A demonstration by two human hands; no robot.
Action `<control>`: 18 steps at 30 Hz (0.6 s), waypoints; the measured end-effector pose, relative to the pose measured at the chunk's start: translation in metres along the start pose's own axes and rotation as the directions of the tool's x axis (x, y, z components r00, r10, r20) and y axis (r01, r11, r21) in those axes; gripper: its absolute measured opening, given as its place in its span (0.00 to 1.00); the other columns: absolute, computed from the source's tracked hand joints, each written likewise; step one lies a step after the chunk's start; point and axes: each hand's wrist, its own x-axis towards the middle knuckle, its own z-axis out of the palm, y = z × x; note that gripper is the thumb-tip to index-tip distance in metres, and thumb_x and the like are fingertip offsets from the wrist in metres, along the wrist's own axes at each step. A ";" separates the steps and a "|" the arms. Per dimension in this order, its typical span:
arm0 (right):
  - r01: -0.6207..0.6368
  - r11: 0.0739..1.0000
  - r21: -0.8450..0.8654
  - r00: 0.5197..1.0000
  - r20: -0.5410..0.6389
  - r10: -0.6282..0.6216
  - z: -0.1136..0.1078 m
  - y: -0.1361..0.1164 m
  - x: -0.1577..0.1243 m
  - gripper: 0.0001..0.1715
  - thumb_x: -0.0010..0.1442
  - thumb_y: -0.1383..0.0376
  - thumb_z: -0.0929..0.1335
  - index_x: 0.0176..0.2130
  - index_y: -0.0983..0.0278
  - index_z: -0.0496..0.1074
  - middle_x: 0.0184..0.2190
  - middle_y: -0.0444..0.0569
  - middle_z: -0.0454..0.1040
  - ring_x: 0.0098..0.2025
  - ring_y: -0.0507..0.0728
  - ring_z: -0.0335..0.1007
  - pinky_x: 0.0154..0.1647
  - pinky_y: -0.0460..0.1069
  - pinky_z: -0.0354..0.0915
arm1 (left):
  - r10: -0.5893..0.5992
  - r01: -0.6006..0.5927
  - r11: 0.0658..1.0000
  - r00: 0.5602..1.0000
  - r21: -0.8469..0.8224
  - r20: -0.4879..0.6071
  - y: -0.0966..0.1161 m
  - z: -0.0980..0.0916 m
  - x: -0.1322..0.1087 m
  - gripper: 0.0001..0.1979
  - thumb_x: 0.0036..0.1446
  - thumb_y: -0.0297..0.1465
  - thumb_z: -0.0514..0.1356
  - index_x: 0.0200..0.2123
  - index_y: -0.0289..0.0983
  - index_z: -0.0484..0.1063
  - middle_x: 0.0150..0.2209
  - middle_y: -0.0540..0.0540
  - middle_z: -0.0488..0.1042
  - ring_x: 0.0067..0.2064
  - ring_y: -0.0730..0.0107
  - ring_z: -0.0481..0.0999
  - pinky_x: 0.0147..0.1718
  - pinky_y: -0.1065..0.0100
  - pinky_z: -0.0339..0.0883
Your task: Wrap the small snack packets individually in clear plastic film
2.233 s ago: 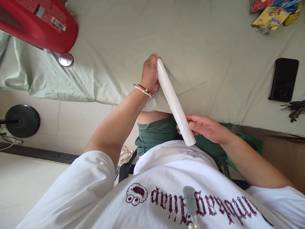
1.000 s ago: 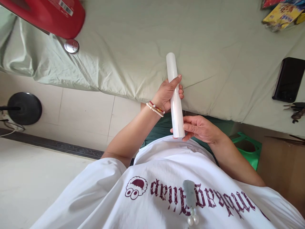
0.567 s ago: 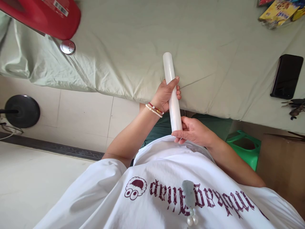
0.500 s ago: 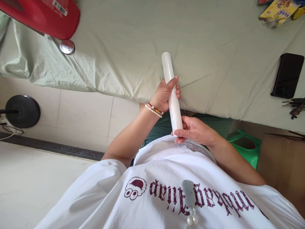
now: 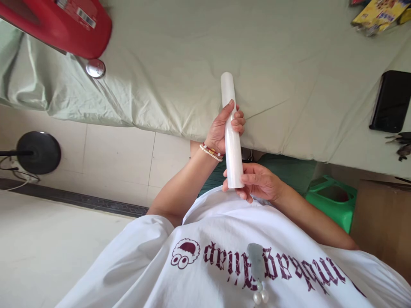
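Observation:
A long white roll of film (image 5: 231, 141) points away from my body over the near edge of a table draped in pale green cloth (image 5: 180, 64). My left hand (image 5: 223, 128), with bead bracelets at the wrist, is wrapped round the middle of the roll. My right hand (image 5: 257, 182) grips the roll's near end, just above my white shirt. The far end of the roll sticks out over the cloth.
A red plastic object (image 5: 61, 23) and a round metal lid (image 5: 95, 68) lie at the table's far left. A black phone (image 5: 390, 102), keys (image 5: 401, 147) and snack packets (image 5: 375, 15) lie at the right. A green stool (image 5: 332, 199) and black stand base (image 5: 38, 152) are on the floor.
The roll went from slanted to nearly straight away from me. My left hand slid from its far end to the middle. My right hand shifted its fingers round the near end.

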 end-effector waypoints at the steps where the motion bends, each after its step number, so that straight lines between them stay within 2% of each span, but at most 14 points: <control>1: -0.009 1.000 -0.020 1.000 -0.019 0.008 0.001 0.001 0.001 0.28 0.56 0.53 0.79 0.48 0.67 0.75 0.42 0.55 0.84 0.25 0.50 0.73 0.19 0.43 0.69 | -0.036 0.037 0.998 0.999 -0.041 0.038 -0.001 0.000 -0.002 0.09 0.70 0.37 0.62 0.38 0.37 0.73 0.25 0.54 0.69 0.20 0.83 0.68 0.18 0.79 0.61; 3: -0.030 0.996 -0.080 0.997 -0.075 0.024 0.003 0.002 0.003 0.27 0.54 0.53 0.80 0.45 0.68 0.76 0.40 0.55 0.84 0.22 0.48 0.69 0.18 0.43 0.66 | -0.092 0.101 0.991 0.990 -0.085 0.103 -0.002 0.001 -0.004 0.10 0.72 0.33 0.59 0.35 0.36 0.71 0.24 0.55 0.67 0.18 0.85 0.65 0.17 0.81 0.59; 5: -0.055 0.988 -0.145 0.990 -0.134 0.036 0.004 0.002 0.004 0.26 0.53 0.52 0.80 0.42 0.68 0.75 0.38 0.53 0.84 0.20 0.47 0.67 0.17 0.43 0.64 | -0.108 0.118 0.990 0.986 -0.076 0.125 -0.003 0.001 -0.006 0.11 0.71 0.30 0.58 0.33 0.36 0.69 0.23 0.56 0.66 0.18 0.86 0.63 0.16 0.82 0.58; 10: -0.144 0.933 -0.331 0.959 -0.280 0.048 0.006 0.002 0.002 0.25 0.53 0.50 0.78 0.37 0.66 0.73 0.36 0.52 0.83 0.18 0.45 0.63 0.16 0.43 0.58 | -0.033 0.029 0.998 0.997 0.061 0.068 -0.010 -0.001 -0.006 0.10 0.60 0.28 0.69 0.34 0.38 0.69 0.24 0.58 0.65 0.18 0.86 0.64 0.16 0.81 0.57; 13: -0.206 0.872 -0.445 0.929 -0.368 0.032 0.009 0.002 0.001 0.24 0.54 0.50 0.77 0.37 0.65 0.72 0.35 0.49 0.82 0.17 0.45 0.59 0.15 0.43 0.54 | 0.016 -0.023 0.992 0.998 0.124 0.055 -0.014 -0.002 -0.005 0.12 0.56 0.28 0.72 0.37 0.39 0.71 0.24 0.59 0.66 0.19 0.86 0.65 0.17 0.81 0.57; 16: -0.236 0.808 -0.539 0.897 -0.441 -0.033 0.012 0.002 0.002 0.24 0.55 0.49 0.77 0.38 0.64 0.71 0.30 0.45 0.80 0.17 0.45 0.57 0.15 0.43 0.52 | 0.049 -0.058 0.991 0.996 0.124 0.071 -0.014 -0.002 -0.002 0.13 0.54 0.28 0.73 0.37 0.39 0.71 0.24 0.59 0.67 0.19 0.85 0.65 0.17 0.80 0.58; 18: -0.197 0.807 -0.556 0.896 -0.436 -0.081 0.012 0.002 0.001 0.26 0.55 0.48 0.78 0.39 0.64 0.71 0.29 0.43 0.79 0.18 0.45 0.57 0.16 0.43 0.52 | 0.057 -0.062 0.994 0.996 0.084 0.070 -0.012 -0.002 -0.001 0.13 0.55 0.29 0.73 0.36 0.39 0.70 0.24 0.59 0.67 0.18 0.85 0.65 0.17 0.80 0.58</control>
